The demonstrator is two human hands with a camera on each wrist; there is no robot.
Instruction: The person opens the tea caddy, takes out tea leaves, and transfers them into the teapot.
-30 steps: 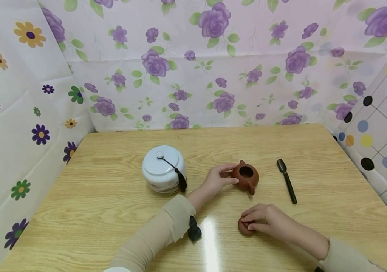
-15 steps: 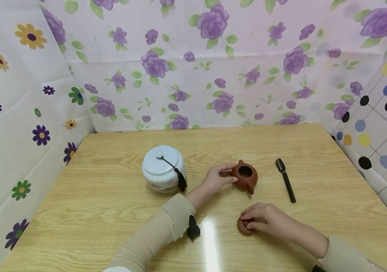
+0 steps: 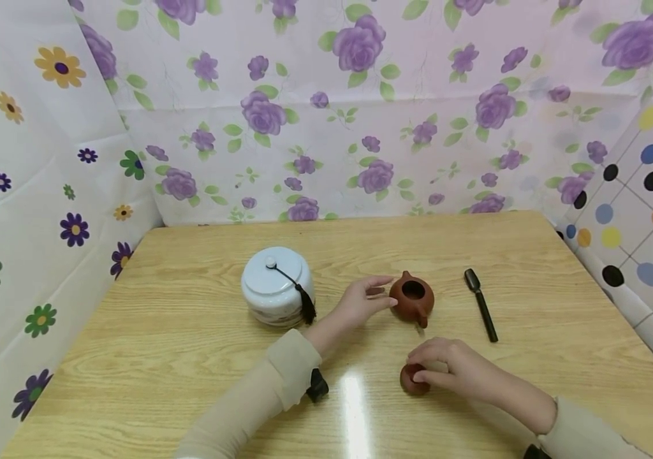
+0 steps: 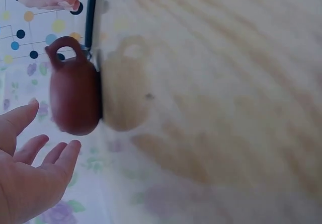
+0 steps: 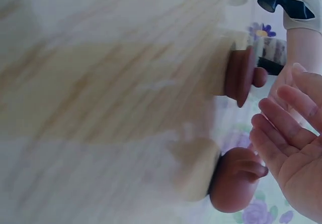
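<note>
A reddish-brown clay teapot (image 3: 405, 308) stands lidless on the table, its round opening facing up. Just left of it is my left hand (image 3: 358, 301), thumb and fingers spread. The left wrist view shows a gap between these fingertips (image 4: 74, 146) and the teapot's body (image 4: 75, 100). The teapot's round lid (image 3: 409, 384) lies nearer to me, knob up. Over the lid hovers my right hand (image 3: 455, 368) with loosely bent fingers. In the right wrist view, the fingers (image 5: 274, 128) are apart from the lid's knob (image 5: 259, 77).
A white lidded jar (image 3: 271, 303) with a black tassel (image 3: 307, 307) stands left of the teapot. To the right lies a dark tea scoop (image 3: 484, 309). The wooden table (image 3: 189, 363) meets flowered cloth (image 3: 315, 153) at the back and sides.
My left hand has let go of the teapot and drawn slightly left. The right fingers have loosened from the lid and lifted a little. Teapot and lid stay in place.
</note>
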